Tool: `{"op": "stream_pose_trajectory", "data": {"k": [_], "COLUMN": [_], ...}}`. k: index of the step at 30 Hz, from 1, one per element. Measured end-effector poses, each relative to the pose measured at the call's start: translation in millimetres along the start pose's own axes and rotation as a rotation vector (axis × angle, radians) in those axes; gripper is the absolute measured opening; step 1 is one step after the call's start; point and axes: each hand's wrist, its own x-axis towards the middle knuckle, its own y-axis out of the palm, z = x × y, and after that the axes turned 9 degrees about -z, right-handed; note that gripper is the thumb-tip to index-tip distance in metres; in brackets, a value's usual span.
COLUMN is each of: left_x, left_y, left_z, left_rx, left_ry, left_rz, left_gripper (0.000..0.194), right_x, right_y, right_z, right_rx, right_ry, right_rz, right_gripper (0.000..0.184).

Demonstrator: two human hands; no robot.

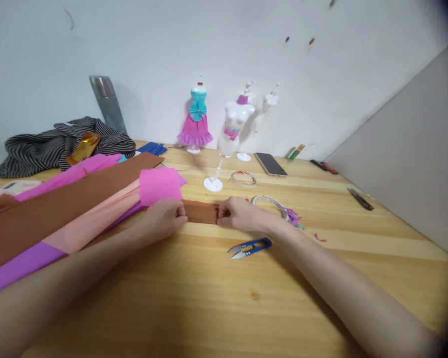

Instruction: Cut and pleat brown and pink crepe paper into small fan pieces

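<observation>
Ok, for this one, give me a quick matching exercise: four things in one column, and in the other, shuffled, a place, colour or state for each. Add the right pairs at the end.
Things
1. Brown strip
2. Snips
3. Phone
4. Bottle

Places, colours, states
A. Lying flat, dark face up
B. Held by the left hand and the right hand
C. Rising behind the striped cloth
D. Blue-handled, blades pointing toward the picture's left

Right pairs: 1-B, 2-D, 3-A, 4-C
</observation>
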Motion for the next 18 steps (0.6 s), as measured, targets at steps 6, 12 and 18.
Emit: {"op": "stream_pose_trajectory", "data": {"k": [6,12,18], "left_x": [1.6,2.4,0.4], "left_y": [0.6,1.4,-0.5], "left_z": [-0.4,-1.8,-6.7], "left_rx": [0.014,0.034,0.007], "left_ry": [-0.033,-0.069,-0.045], "left_rz": [-0.036,-0.058,-0.072], "left_gripper": [0.013,0.010,0.009], "right_x": [-0.1,-1.8,-2.3], "right_y": [3.2,2.3,5.9], "right_z": [0.5,1.6,2.4], "right_rx": [-0.056,-0.001,0.009], "right_ry": [0.016,-0.016,0.000], "right_rz": [-0.057,-0.095,-0.132], "right_gripper": [0.011,0.007,0.008]}}
